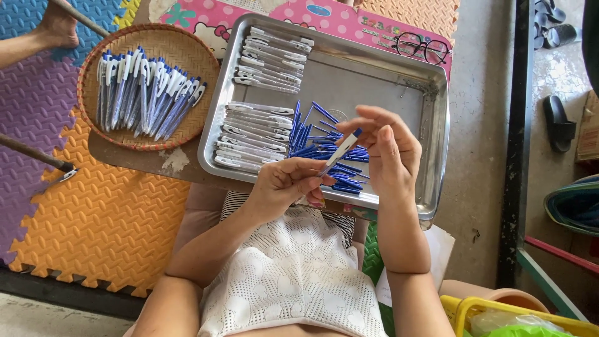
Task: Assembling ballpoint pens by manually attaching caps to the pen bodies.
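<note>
My left hand (288, 185) and my right hand (385, 150) together hold one white pen with a blue tip (341, 151) above the near edge of a metal tray (374, 81). The left fingers pinch its lower end, the right fingers its upper end. In the tray lie a pile of loose blue pen parts (315, 140) and two groups of white pen barrels (254, 134), one near and one at the far side (274, 59). A round woven basket (90, 75) to the left holds several finished white-and-blue pens (146, 93).
The tray and basket rest on a low board over my lap. Black-rimmed glasses (421, 47) lie on a pink sheet behind the tray. Coloured foam mats (93, 218) cover the floor at left. Another person's foot (56, 28) is at top left. Sandals (558, 122) lie right.
</note>
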